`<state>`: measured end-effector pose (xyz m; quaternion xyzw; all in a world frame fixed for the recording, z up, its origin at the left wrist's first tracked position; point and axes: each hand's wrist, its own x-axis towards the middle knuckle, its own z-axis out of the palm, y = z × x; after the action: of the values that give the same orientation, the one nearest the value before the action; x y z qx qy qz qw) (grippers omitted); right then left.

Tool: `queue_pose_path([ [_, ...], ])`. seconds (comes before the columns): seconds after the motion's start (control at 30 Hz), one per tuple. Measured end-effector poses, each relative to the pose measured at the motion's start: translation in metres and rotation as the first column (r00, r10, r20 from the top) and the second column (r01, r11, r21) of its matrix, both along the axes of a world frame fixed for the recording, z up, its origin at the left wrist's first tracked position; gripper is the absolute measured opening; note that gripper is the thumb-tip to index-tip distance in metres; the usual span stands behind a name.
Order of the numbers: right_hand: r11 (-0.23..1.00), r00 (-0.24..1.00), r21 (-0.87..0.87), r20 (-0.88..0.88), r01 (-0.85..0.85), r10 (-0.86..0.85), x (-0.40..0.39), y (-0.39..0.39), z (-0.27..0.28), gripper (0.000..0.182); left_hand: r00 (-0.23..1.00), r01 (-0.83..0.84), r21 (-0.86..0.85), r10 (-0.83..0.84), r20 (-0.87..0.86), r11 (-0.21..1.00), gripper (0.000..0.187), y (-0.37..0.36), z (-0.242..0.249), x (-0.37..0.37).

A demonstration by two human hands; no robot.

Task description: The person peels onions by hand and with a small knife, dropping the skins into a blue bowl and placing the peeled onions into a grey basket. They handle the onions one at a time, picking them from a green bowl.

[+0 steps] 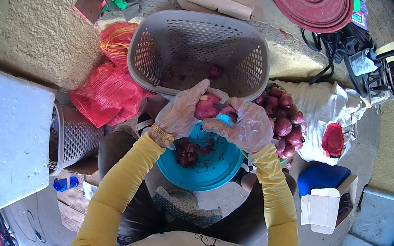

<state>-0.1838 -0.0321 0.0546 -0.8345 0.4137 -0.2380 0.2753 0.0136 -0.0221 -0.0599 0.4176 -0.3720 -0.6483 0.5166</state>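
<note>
Left hand (182,108) grips a round purple-red onion (206,109) mid-frame, right hand (249,124) pinches dark-red peel (229,111), tbh baggy clear plastic gloves (258,123) could fumble it.

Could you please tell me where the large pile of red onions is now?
In the head view, the pile of red onions is right of centre, between the person's right hand and the white sack.

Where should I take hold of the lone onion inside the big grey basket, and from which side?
Probably around the widest part of the lone onion, coming down from above through the open top of the grey basket. The onion looks round, with no stem clearly visible to pinch, and the basket's walls rise around it.
</note>
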Motion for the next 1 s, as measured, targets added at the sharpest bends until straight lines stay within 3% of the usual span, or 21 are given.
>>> queue_pose_path([
  [0.13, 0.998, 0.998, -0.067, -0.054, 0.009, -0.013, -0.004, -0.002, -0.003, 0.063, 1.0, 0.015, 0.014, -0.016, 0.011, 1.0, 0.047, 0.0, -0.002, -0.003],
  [0.23, 0.995, 0.998, -0.095, 0.066, 0.0, 0.007, -0.005, -0.002, -0.013, 0.063, 0.999, 0.044, 0.022, -0.044, 0.017, 0.999, 0.047, 0.002, 0.002, -0.004],
  [0.43, 0.996, 0.99, -0.083, -0.14, -0.034, 0.022, -0.008, -0.002, -0.017, 0.055, 0.992, 0.122, 0.013, -0.122, -0.008, 0.992, 0.046, 0.005, 0.031, 0.002],
  [0.5, 0.997, 0.99, -0.053, -0.134, -0.062, 0.054, -0.011, -0.004, -0.027, 0.053, 0.986, 0.164, -0.006, -0.164, -0.04, 0.986, 0.046, 0.006, 0.031, 0.003],
  [0.57, 0.997, 0.989, -0.03, -0.133, -0.071, 0.067, -0.009, -0.004, -0.027, 0.05, 0.986, 0.095, -0.05, -0.087, 0.145, 0.994, 0.046, 0.007, 0.017, 0.004],
  [0.63, 0.997, 0.988, -0.009, -0.133, -0.082, 0.08, -0.008, -0.004, -0.029, 0.049, 0.992, 0.083, -0.012, -0.081, 0.098, 0.996, 0.045, 0.007, 0.022, 0.004],
  [0.7, 0.976, 0.991, 0.189, -0.056, -0.11, 0.122, -0.009, -0.003, -0.036, 0.047, 0.996, 0.073, 0.026, -0.074, 0.051, 0.997, 0.045, 0.008, 0.028, 0.004],
  [0.73, 0.976, 0.991, 0.189, -0.057, -0.11, 0.123, -0.009, -0.001, -0.035, 0.047, 0.997, 0.049, 0.002, -0.049, 0.055, 0.999, 0.045, 0.009, 0.031, 0.002],
  [0.8, 0.982, 0.978, -0.125, -0.17, -0.144, 0.122, -0.01, 0.002, -0.028, 0.048, 0.998, 0.024, -0.023, -0.022, 0.056, 0.999, 0.046, 0.009, 0.033, 0.003],
  [0.93, 0.996, 0.983, -0.075, -0.18, -0.046, 0.032, -0.009, -0.001, -0.012, 0.059, 0.989, 0.064, -0.054, -0.056, 0.139, 0.997, 0.046, 0.01, 0.033, 0.005],
  [1.0, 0.997, 1.0, -0.083, -0.029, 0.004, -0.006, -0.003, 0.001, -0.009, 0.076, 0.982, 0.071, -0.081, -0.055, 0.179, 0.994, 0.046, 0.011, 0.034, 0.005],
])
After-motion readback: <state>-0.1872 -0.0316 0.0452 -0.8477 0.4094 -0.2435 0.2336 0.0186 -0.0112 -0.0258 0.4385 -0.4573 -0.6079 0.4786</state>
